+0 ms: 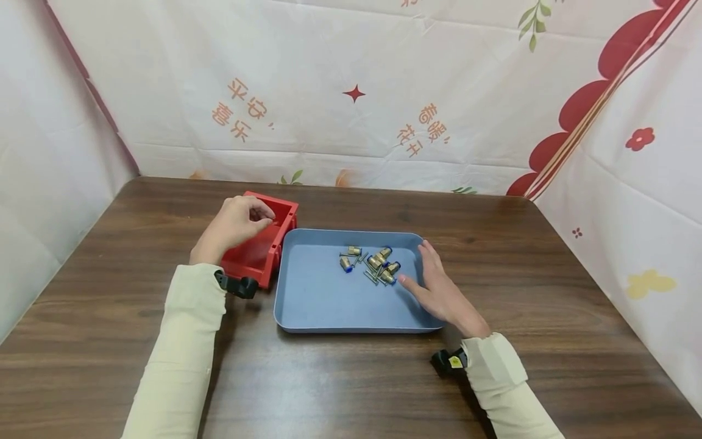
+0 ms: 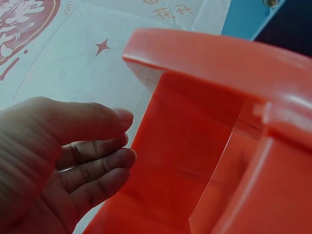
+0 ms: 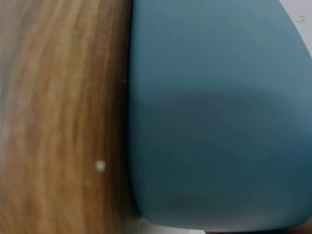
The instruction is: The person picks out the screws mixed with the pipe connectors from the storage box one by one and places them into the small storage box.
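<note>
The left hand (image 1: 233, 222), fingers loosely bent and narrowly apart from the thumb, hovers over the red plastic bin (image 1: 249, 251); the right hand (image 1: 441, 292), thumb spread wide, is at the right edge of the blue tray (image 1: 315, 296), where brass fittings (image 1: 354, 250) and screws (image 1: 370, 277) lie clustered

Cream sleeves (image 1: 183, 341) are worn — with black wrist cameras (image 1: 245, 288), one marked in yellow

It's a booth; printed cloth (image 1: 307, 73) screens the table (image 1: 329, 384).
</note>
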`<state>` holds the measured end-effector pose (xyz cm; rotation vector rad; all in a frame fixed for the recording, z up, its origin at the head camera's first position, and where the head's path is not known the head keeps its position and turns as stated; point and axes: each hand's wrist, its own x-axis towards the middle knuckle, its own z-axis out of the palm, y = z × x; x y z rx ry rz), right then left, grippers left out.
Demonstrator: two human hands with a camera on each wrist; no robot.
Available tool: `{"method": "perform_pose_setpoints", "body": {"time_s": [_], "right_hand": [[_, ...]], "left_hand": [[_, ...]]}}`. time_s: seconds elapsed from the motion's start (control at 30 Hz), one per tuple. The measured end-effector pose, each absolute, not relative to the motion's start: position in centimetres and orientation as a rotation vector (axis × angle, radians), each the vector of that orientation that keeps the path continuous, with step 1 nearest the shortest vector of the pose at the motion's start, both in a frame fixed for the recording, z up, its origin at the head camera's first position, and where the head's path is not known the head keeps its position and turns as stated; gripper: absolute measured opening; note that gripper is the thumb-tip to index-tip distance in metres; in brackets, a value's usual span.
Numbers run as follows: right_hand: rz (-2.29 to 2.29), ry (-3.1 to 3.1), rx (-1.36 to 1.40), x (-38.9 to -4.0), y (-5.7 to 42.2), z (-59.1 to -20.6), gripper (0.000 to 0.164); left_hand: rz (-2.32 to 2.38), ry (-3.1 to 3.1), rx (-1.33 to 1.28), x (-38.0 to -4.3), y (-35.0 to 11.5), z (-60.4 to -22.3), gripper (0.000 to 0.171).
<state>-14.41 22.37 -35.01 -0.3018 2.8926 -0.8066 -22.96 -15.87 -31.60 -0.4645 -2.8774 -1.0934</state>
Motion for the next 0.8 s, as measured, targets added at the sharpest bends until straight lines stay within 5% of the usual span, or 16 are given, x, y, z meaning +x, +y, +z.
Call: {"method": "perform_pose_setpoints", "body": {"time_s": [0.8], "right_hand": [[-0.830,2.890,-0.307,-14.4,22.5,-35.3,0.083]], "left_hand": [[-1.121,-2.795,-0.587,-22.1,-14.5,-30.1,0.021]]}}
